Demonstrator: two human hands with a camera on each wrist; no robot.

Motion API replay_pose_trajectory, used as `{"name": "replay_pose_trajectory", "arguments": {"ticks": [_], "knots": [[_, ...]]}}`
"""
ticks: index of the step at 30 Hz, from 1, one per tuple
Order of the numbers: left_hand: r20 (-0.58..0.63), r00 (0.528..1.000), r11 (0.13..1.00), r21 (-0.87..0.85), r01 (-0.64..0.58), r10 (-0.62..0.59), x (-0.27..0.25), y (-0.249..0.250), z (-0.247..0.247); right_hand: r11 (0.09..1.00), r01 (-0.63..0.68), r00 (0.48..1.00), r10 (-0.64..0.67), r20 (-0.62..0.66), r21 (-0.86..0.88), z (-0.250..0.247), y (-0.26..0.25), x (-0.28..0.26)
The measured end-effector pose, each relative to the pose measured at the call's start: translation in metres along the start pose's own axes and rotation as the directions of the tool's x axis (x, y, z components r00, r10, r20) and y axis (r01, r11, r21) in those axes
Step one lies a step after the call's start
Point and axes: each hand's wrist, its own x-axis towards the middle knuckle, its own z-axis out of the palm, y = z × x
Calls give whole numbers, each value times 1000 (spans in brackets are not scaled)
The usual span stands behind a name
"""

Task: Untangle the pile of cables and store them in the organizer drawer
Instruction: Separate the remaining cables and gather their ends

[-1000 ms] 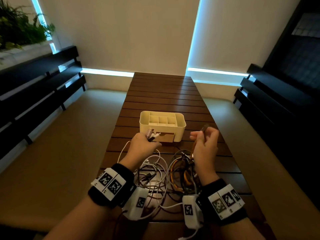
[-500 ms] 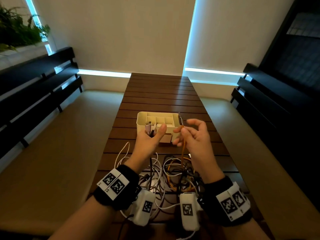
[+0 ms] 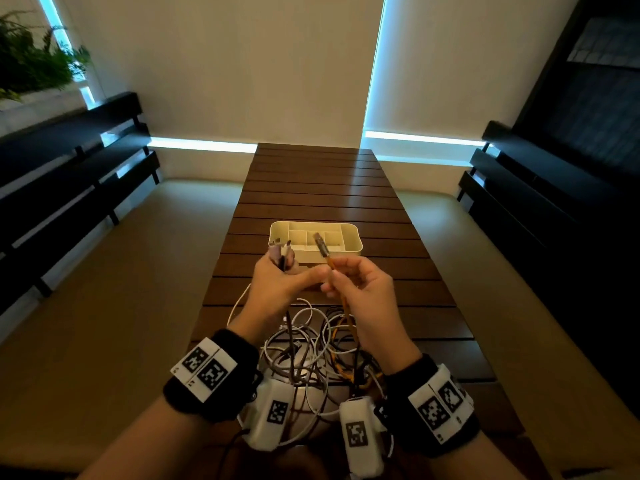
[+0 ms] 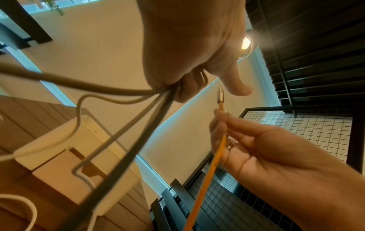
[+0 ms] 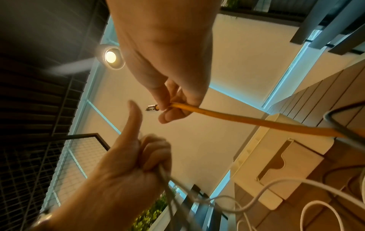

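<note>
My left hand (image 3: 277, 282) is raised over the table and grips a bunch of white and grey cable ends (image 3: 281, 252), its thumb stretched toward the right hand. My right hand (image 3: 360, 289) pinches an orange cable (image 3: 343, 299) just below its metal plug (image 3: 321, 244), which points up. In the left wrist view the grey and white cables (image 4: 138, 109) run into the fist. The orange cable (image 5: 237, 117) leaves the pinch in the right wrist view. A tangled cable pile (image 3: 318, 348) lies under both wrists. The cream organizer (image 3: 353, 237) with its compartments stands just beyond the hands.
The slatted wooden table (image 3: 318, 188) runs away from me toward a pale wall. Beige bench cushions (image 3: 104, 306) flank it on both sides, with dark slatted backrests (image 3: 62, 174). A plant (image 3: 31, 64) sits at the top left.
Both hands have risen and drawn together in front of the organizer. The right hand has lifted the orange cable so its plug now stands up beside the left thumb.
</note>
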Motion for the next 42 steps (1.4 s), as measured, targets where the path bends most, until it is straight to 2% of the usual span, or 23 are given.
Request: {"name": "replay_pose_trajectory", "arguments": {"ticks": [4, 7, 11, 14, 18, 23, 24, 26, 29, 30, 32, 34, 36, 39, 42], "knots": [[-70, 997, 1000, -20, 13, -15, -3, -8, 13, 1000, -5, 999, 5, -51, 13, 15, 10, -6], [-137, 991, 999, -44, 4, -10, -2, -7, 22, 998, -1, 997, -3, -78, -57, 18, 16, -6], [-151, 988, 999, -53, 11, -19, -2, -6, 23, 986, 31, 997, -43, -69, -164, 18, 21, -8], [-139, 990, 996, -85, 22, -34, -2, -8, 21, 986, 47, 998, -54, -44, -158, 18, 19, -11], [-127, 988, 992, -94, 82, -93, 3, -15, 19, 983, 83, 995, -89, -33, -162, 18, 19, -11], [-210, 951, 972, -107, 209, -228, 1, -11, 23, 970, 122, 991, -132, -36, -209, 17, 22, -11], [-219, 942, 965, -115, 234, -255, 2, -10, 23, 964, 116, 993, -120, -1, -239, 16, 23, -11], [-193, 942, 952, -192, 237, -274, 3, -3, 22, 962, 66, 989, -26, 148, -265, 12, 28, -11], [-205, 960, 922, -374, 105, -192, 12, 27, 7, 911, -1, 909, 173, 380, -412, -9, 51, -12], [-226, 962, 915, -399, 50, -151, 16, 40, -2, 875, -9, 889, 229, 397, -484, -21, 62, -12], [-273, 961, 911, -407, -68, -50, 23, 69, -23, 802, -28, 899, 281, 335, -597, -51, 82, -8], [-294, 955, 919, -363, -156, 45, 27, 88, -41, 751, -66, 922, 297, 247, -657, -78, 93, -3], [-257, 963, 948, -278, -155, 82, 26, 91, -48, 738, -66, 916, 312, 254, -671, -91, 91, 1], [-252, 967, 999, -12, -43, 38, 22, 73, -36, 810, -21, 903, 268, 337, -586, -89, 79, 5], [-175, 984, 949, 314, 26, 31, 16, 40, -21, 888, -61, 900, 247, 359, -456, -80, 62, 8]]}}
